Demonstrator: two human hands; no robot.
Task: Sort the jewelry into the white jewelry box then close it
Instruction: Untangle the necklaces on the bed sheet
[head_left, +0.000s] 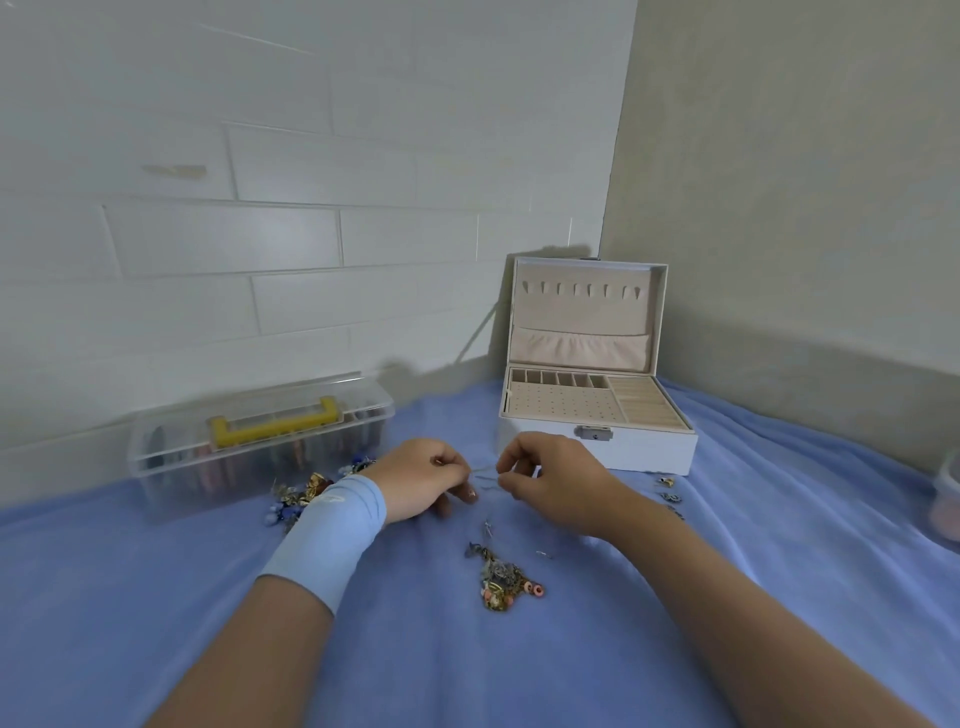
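Note:
The white jewelry box (639, 451) stands open at the back right, its lid upright and its beige compartments showing no jewelry. My left hand (421, 480) and my right hand (550, 480) meet in front of it, each pinching an end of a thin silver chain (483, 472) stretched between them just above the blue cloth. A tangled pile of chains and pink beads (501, 579) lies close in front of my hands. Another heap of blue and gold jewelry (304, 499) sits behind my left wrist. A few small pieces (669, 491) lie by the box's front right corner.
A clear plastic organiser with a yellow handle (260, 436) stands at the back left against the tiled wall. A small container (948, 501) shows at the right edge. The blue cloth (467, 665) covers the whole surface.

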